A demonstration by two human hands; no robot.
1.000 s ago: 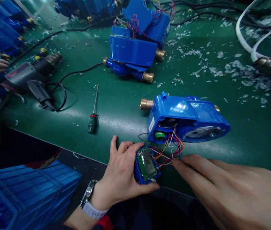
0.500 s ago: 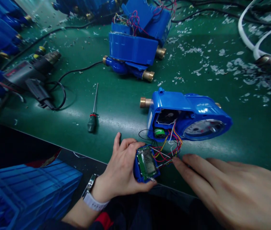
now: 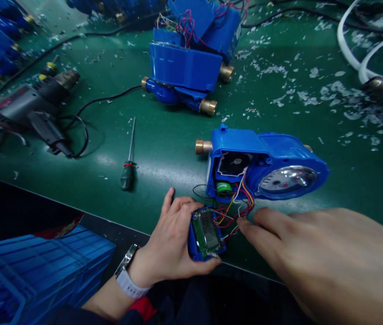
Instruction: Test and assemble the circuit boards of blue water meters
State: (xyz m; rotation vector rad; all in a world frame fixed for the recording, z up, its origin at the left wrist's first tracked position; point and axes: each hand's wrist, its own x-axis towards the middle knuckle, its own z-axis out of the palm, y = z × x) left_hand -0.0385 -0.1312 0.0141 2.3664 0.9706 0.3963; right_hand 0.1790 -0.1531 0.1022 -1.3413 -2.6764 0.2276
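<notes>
My left hand [image 3: 174, 239] is closed around the edge of a small display module [image 3: 208, 232], a green circuit board with a grey LCD in a blue housing. Thin coloured wires [image 3: 227, 216] run from the module into an opened blue water meter [image 3: 237, 142] just beyond it. A green battery [image 3: 224, 188] and a black part show inside its casing, beside a round glass-covered dial [image 3: 288, 180]. My right hand [image 3: 316, 248] has its fingertips together on the wires to the right of the module; the exact grip is partly hidden.
A screwdriver [image 3: 129, 169] lies left of the meter, with a heat gun [image 3: 35, 106] farther left. More blue meters [image 3: 184, 67] with brass fittings stand at the back. Plastic scraps litter the green bench [image 3: 164, 149]. A blue crate [image 3: 59, 253] stands below the front edge at left.
My right hand has shifted slightly left along the wires, its fingers more bent. The left hand still holds the module. The whole view has moved a little.
</notes>
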